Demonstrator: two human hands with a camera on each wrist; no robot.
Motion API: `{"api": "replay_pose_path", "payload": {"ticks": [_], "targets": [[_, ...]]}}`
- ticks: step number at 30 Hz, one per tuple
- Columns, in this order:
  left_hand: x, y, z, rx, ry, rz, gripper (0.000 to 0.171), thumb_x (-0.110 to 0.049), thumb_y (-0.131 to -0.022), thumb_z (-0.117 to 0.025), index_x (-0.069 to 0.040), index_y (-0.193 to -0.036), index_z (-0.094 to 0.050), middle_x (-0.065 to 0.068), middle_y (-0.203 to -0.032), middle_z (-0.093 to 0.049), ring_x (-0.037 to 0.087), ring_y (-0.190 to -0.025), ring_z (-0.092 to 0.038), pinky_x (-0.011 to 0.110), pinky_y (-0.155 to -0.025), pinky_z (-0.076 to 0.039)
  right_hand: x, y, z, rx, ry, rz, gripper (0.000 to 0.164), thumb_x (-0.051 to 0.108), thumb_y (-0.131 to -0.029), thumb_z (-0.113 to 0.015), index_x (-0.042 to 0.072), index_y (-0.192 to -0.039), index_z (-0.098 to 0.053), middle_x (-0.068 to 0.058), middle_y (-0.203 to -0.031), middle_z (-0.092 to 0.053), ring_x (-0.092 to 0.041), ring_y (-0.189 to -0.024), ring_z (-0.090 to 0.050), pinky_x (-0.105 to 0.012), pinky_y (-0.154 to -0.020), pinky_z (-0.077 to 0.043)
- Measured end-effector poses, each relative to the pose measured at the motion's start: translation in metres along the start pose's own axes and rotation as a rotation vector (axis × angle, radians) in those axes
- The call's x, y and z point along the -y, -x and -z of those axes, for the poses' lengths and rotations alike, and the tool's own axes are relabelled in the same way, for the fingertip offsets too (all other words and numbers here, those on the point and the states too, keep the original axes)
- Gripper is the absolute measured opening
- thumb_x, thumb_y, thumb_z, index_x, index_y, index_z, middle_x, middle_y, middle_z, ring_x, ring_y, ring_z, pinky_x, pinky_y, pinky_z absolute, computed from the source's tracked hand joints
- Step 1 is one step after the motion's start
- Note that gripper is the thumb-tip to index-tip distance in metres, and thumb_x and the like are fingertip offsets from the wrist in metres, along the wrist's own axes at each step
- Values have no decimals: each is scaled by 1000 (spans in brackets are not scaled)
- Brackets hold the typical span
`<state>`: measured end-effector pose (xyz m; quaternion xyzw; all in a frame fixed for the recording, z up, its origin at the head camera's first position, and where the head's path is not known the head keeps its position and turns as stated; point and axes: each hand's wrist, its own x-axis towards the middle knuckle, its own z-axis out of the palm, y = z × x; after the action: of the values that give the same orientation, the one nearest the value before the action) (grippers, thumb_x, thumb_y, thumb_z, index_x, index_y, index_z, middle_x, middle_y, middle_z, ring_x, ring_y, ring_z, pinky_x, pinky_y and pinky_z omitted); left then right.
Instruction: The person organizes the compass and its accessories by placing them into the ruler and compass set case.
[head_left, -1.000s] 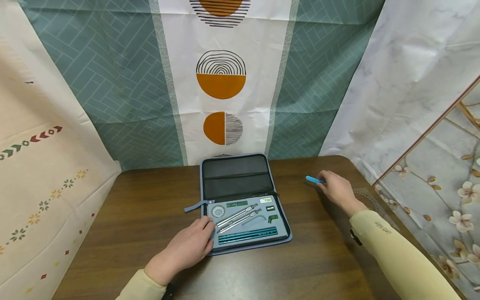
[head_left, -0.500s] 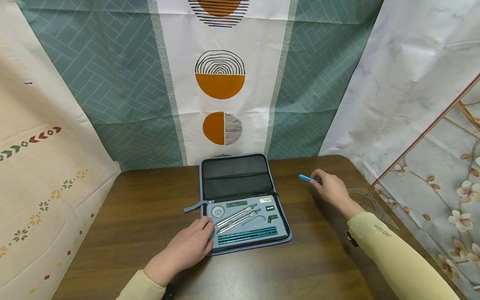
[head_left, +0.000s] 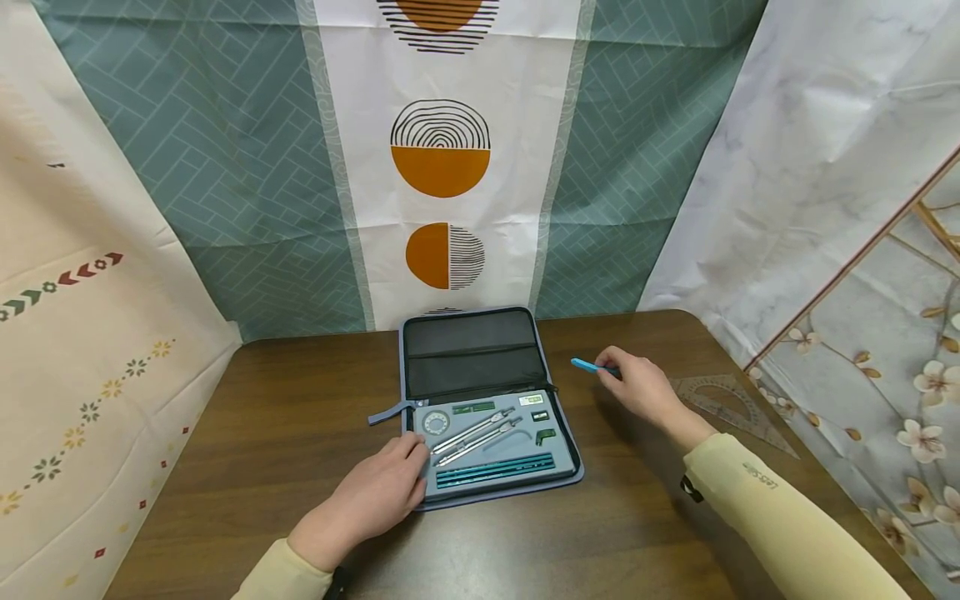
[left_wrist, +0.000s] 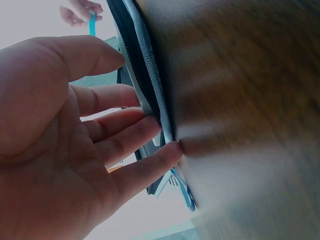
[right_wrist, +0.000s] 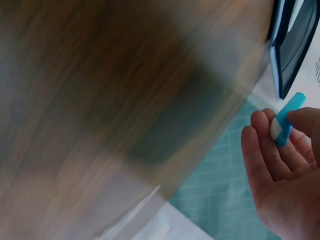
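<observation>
A zippered geometry set case (head_left: 472, 375) lies unfolded on the table, its dark lid at the back. My left hand (head_left: 375, 492) rests against the case's left edge; in the left wrist view its fingers are mostly straight and touch the rim. Right of the case, my right hand (head_left: 641, 387) pinches a small blue stick-shaped item (head_left: 583, 365) above the table. In the right wrist view this blue item has a white part near the fingers, and its exact kind is unclear. Metal compasses (head_left: 480, 432) and dark teal pencils (head_left: 495, 472) lie in the case's grey tray.
A clear triangular ruler (head_left: 761, 421) with a protractor cutout lies at the table's right side. The tray also holds a round dial-like piece (head_left: 437, 423), a white eraser (head_left: 531, 400) and small green pieces. Patterned cloths hang behind the brown table (head_left: 300, 400) and beside it.
My right hand has moved left toward the case with the blue item, uncovering more of the triangular ruler. The left hand and the case have stayed in place.
</observation>
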<state>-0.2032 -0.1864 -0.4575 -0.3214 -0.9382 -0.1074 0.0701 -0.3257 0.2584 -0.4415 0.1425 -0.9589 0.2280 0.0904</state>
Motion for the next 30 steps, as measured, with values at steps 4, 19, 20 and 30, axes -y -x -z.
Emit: {"api": "replay_pose_path", "payload": {"ticks": [4,19,20,30], "targets": [[0,0,0,2,1,1,33,-14,-99,-79,2,-127,-68,16,-129,-63,31,-115,-66,47,-90,-62,11,2,-3,8,-9,29,8,11,-105,-76,12,-112,-72,-4,-102,-78,-22,-84,-69,-50,-77,-57],[-1,0,2,19,1,10,35,-15,-100,-80,2,-128,-68,17,-132,-63,33,-118,-66,48,-92,-62,41,13,-17,103,-142,76,10,10,-100,-81,18,-104,-77,3,-102,-75,-24,-95,-67,-47,-87,-55],[-1,0,2,19,1,9,35,-15,-100,-80,2,-128,-68,17,-132,-63,33,-118,-66,48,-92,-62,43,14,-18,114,-156,87,11,9,-100,-82,18,-104,-77,3,-103,-75,-25,-98,-67,-48,-89,-55],[-1,0,2,7,-3,-2,34,-14,-99,-80,2,-127,-68,17,-131,-63,33,-117,-66,48,-91,-62,59,20,-32,192,-256,143,18,6,-97,-85,20,-106,-78,5,-106,-70,-20,-101,-61,-42,-87,-55]]}}
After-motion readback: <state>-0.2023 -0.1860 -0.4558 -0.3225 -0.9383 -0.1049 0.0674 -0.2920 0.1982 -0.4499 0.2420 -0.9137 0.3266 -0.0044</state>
